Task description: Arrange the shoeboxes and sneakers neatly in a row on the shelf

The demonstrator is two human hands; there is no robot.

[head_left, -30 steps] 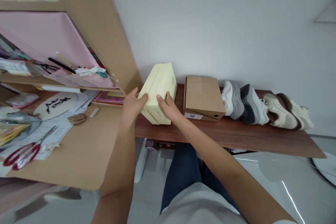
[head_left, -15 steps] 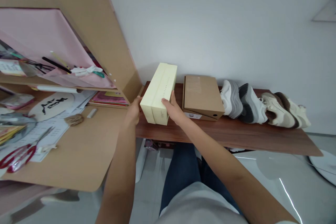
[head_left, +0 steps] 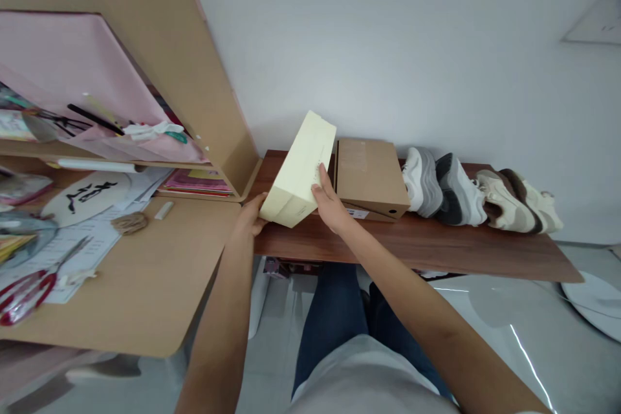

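A pale yellow cardboard box (head_left: 301,168) is held at a tilt above the left end of a dark wooden shelf board (head_left: 383,244). My left hand (head_left: 250,217) grips its lower left corner, with the fingers partly hidden behind the box. On the right side, my right hand (head_left: 330,202) presses its fingers against the box's face and edge. Just right of the box sits a brown cardboard box (head_left: 369,174), closed, with a white label low on its front.
White and grey sneakers (head_left: 421,182) and beige shoes (head_left: 509,202) stand along the board's right part. At left, a desk (head_left: 160,284) bears red-handled scissors (head_left: 39,284), papers and a coil of twine (head_left: 129,223). An upright wooden panel (head_left: 194,77) borders the board's left end.
The yellow box has tilted, its far end swinging right towards the brown box. My right hand has moved slightly right with it, and my left hand sits a little lower on its corner.
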